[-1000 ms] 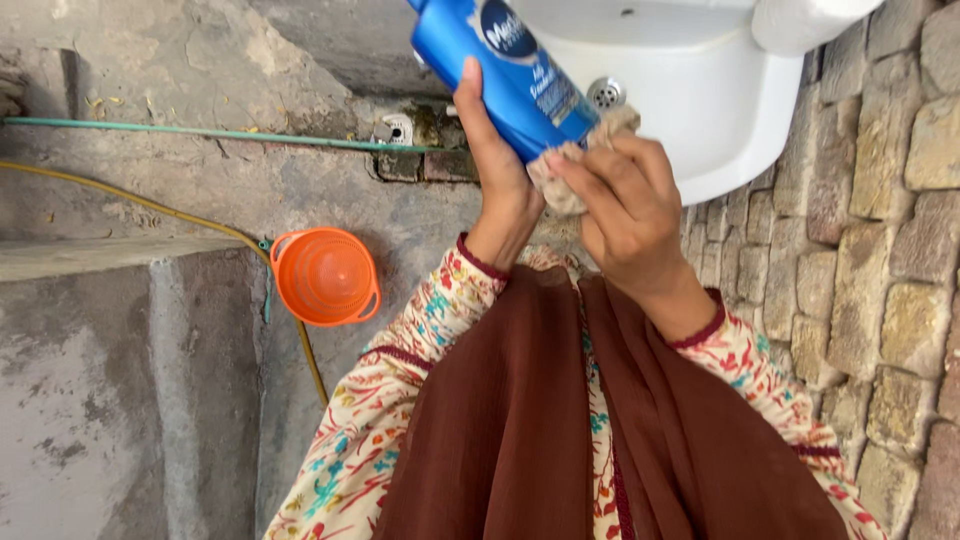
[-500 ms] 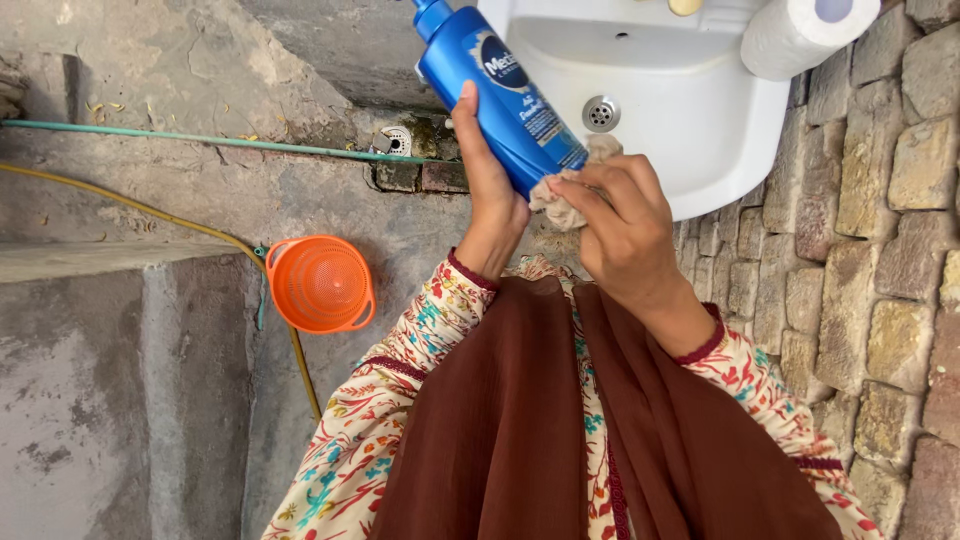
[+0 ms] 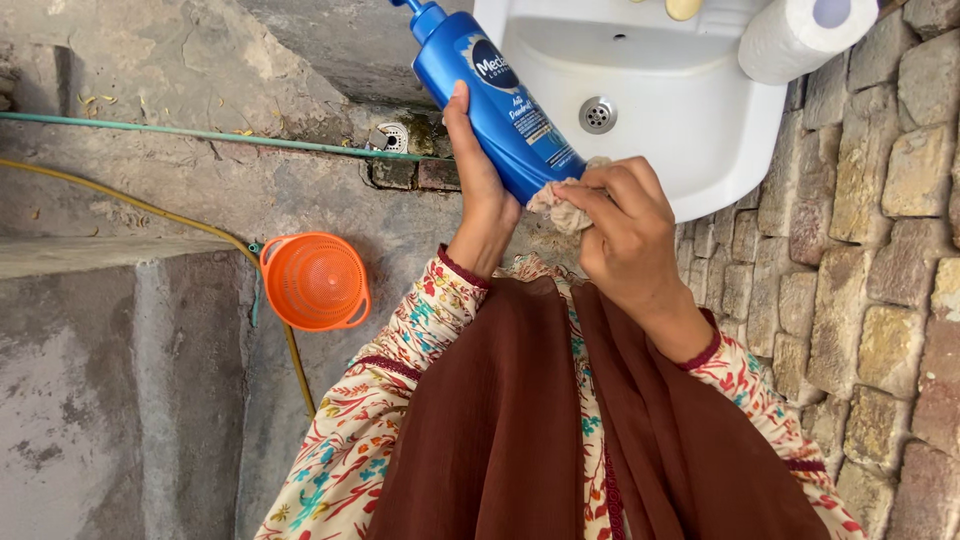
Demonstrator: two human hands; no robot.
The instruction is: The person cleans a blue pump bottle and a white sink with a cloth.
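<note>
An outdoor washing corner of a home. A white wall-mounted basin [image 3: 700,150] hangs against a rough stone-block wall [image 3: 880,280], with a paper roll [image 3: 800,35] at its rim. Left of the basin lies worn concrete flooring [image 3: 150,200] crossed by a green pipe [image 3: 200,133] and yellow hose [image 3: 130,205], with an orange plastic strainer [image 3: 314,281] beside them.
</note>
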